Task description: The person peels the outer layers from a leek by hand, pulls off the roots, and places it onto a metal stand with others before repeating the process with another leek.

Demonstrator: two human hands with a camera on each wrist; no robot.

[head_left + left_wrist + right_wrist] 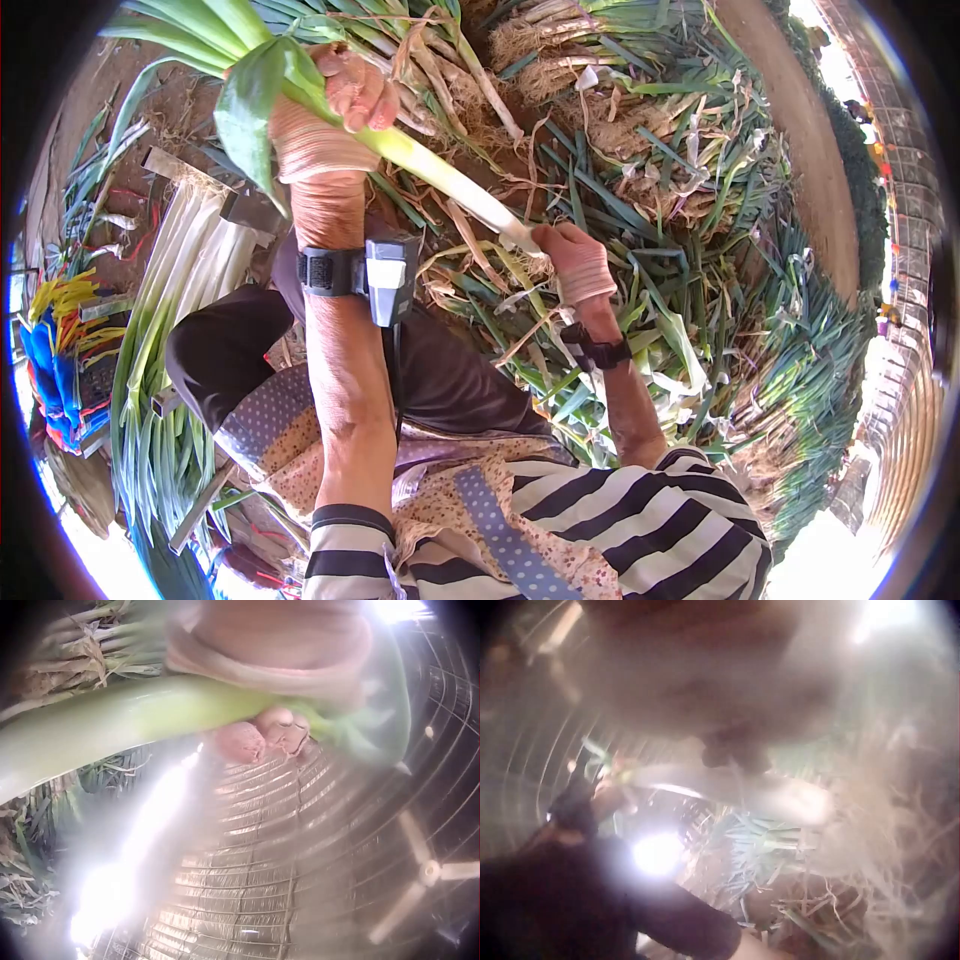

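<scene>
A thick leek [440, 172] slants across the head view, green leaves at upper left and white root end at lower right. My left hand [325, 120] grips it just below the leaves, one broad leaf [250, 110] hanging over the wrist. In the left wrist view the curled fingertips [241, 742] show beneath the pale green stalk. At the white end, my right hand [577, 265] holds the leek between curled fingers and thumb. The right wrist view is hazy, with the dark hand [727, 697] over the white shaft [784, 797].
Trimmed white leeks [200, 225] lie lined up on a metal stand at left, near blue and yellow ties [55, 350]. Untrimmed leeks with roots [560, 60] are heaped ahead. Loose leaves and peelings [660, 330] cover the ground at right.
</scene>
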